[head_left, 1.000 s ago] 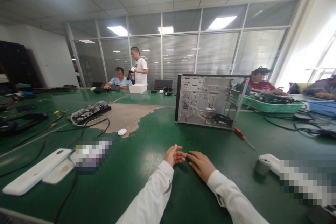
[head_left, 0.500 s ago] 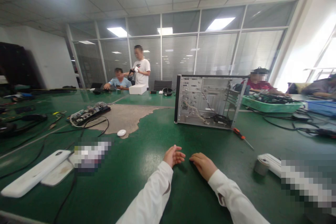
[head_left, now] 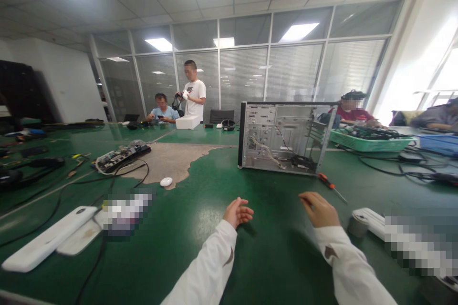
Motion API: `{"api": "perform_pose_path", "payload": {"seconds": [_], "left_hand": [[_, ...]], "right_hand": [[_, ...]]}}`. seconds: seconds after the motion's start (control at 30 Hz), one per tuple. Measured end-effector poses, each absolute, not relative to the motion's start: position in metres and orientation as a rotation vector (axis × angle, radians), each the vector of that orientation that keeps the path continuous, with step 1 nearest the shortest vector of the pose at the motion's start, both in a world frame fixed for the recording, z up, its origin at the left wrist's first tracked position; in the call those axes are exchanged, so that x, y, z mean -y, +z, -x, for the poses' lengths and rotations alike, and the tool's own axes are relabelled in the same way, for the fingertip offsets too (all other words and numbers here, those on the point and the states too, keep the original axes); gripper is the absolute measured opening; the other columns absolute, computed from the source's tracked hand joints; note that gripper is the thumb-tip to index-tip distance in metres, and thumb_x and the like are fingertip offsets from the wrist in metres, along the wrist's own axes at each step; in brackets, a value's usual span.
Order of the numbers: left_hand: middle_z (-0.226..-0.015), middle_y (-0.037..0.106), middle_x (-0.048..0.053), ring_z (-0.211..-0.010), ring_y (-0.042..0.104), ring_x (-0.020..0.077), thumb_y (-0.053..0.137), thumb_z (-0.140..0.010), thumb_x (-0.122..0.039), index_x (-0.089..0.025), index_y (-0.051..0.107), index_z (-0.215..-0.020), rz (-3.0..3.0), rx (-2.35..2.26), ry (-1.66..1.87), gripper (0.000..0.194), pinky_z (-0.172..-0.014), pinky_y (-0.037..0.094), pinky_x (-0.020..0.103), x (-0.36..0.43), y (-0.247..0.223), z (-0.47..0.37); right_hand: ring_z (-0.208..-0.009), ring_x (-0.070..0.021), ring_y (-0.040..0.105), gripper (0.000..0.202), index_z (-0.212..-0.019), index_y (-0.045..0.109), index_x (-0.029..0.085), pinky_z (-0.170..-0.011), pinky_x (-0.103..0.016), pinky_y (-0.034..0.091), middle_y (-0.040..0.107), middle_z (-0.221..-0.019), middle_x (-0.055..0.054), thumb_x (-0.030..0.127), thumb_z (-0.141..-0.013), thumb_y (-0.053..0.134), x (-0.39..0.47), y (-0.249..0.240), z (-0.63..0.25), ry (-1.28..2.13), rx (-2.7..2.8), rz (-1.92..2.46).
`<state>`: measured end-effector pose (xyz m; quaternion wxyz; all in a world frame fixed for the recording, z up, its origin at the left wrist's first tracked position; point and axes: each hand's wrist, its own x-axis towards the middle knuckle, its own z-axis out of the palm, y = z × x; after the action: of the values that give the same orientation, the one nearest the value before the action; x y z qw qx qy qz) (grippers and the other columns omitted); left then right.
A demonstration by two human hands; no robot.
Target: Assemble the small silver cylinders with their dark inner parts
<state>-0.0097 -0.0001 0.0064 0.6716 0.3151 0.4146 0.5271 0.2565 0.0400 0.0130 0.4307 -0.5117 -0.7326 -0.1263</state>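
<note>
My left hand [head_left: 238, 212] is over the green table [head_left: 193, 233] near the middle, its fingers apart and curved, holding nothing. Off to its right, my right hand [head_left: 319, 209] hovers with the fingers bent slightly down and nothing in them. It is nearest to an orange and black screwdriver [head_left: 327, 182], which lies beside the lower right corner of an open metal computer case [head_left: 282, 136]. The case stands on the table beyond both hands, its open side toward me, with cables inside. Neither hand touches the case or the screwdriver.
At left lie a circuit assembly [head_left: 123, 156], black cables, a white round object [head_left: 166, 181] and a long white device [head_left: 50, 238]. A green basket [head_left: 372, 142] of cables and a roll of tape [head_left: 358, 223] are at right. Several people are around the table's far side.
My right hand has moved to the right, away from my left hand and toward the screwdriver. My left hand has hardly moved.
</note>
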Motion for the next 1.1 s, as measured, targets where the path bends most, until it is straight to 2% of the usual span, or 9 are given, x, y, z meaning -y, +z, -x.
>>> {"api": "perform_pose_path", "payload": {"seconds": [0.2, 0.43, 0.63, 0.87, 1.1], "left_hand": [[-0.058, 0.063, 0.006, -0.045, 0.057, 0.0119, 0.037, -0.078, -0.045, -0.008, 0.05, -0.095, -0.717, -0.943, 1.188, 0.042, -0.045, 0.037, 0.02, 0.001, 0.008, 0.009], [-0.057, 0.063, 0.006, -0.045, 0.057, 0.0116, 0.037, -0.079, -0.043, -0.008, 0.051, -0.094, -0.708, -0.942, 1.195, 0.041, -0.044, 0.037, 0.019, 0.002, 0.009, 0.009], [-0.059, 0.064, 0.007, -0.045, 0.058, 0.0121, 0.036, -0.079, -0.044, -0.008, 0.05, -0.098, -0.702, -0.939, 1.181, 0.042, -0.045, 0.038, 0.02, 0.001, 0.008, 0.01], [-0.064, 0.065, 0.008, -0.048, 0.059, 0.0127, 0.036, -0.079, -0.044, -0.009, 0.048, -0.1, -0.694, -0.946, 1.175, 0.043, -0.047, 0.039, 0.02, 0.002, 0.009, 0.01], [-0.059, 0.064, 0.007, -0.045, 0.057, 0.0118, 0.038, -0.078, -0.045, -0.009, 0.05, -0.096, -0.699, -0.933, 1.19, 0.043, -0.044, 0.037, 0.019, 0.003, 0.009, 0.01]], "right_hand": [[-0.079, -0.0186, 0.054, 0.022, -0.083, 0.057, 0.019, -0.064, -0.026, 0.04, 0.058, -0.088, -0.005, 0.028, -0.074, 0.039, -0.035, 0.021, -0.317, -0.518, 1.521, 1.696], [-0.077, -0.0188, 0.053, 0.028, -0.089, 0.056, 0.021, -0.063, -0.027, 0.038, 0.056, -0.095, -0.005, 0.026, -0.077, 0.03, -0.035, 0.017, -0.336, -0.297, 1.591, 2.086], [-0.083, -0.0201, 0.052, 0.031, -0.091, 0.056, 0.025, -0.063, -0.029, 0.038, 0.054, -0.098, -0.004, 0.027, -0.077, 0.027, -0.036, 0.017, -0.342, -0.303, 1.43, 2.175], [-0.076, -0.0217, 0.052, 0.033, -0.092, 0.056, 0.023, -0.059, -0.03, 0.038, 0.054, -0.098, -0.007, 0.025, -0.075, 0.028, -0.031, 0.018, -0.345, -0.188, 1.455, 2.255], [-0.076, -0.0232, 0.052, 0.033, -0.089, 0.059, 0.021, -0.061, -0.03, 0.038, 0.055, -0.091, -0.01, 0.024, -0.074, 0.03, -0.032, 0.018, -0.348, -0.294, 1.356, 2.218]]}}
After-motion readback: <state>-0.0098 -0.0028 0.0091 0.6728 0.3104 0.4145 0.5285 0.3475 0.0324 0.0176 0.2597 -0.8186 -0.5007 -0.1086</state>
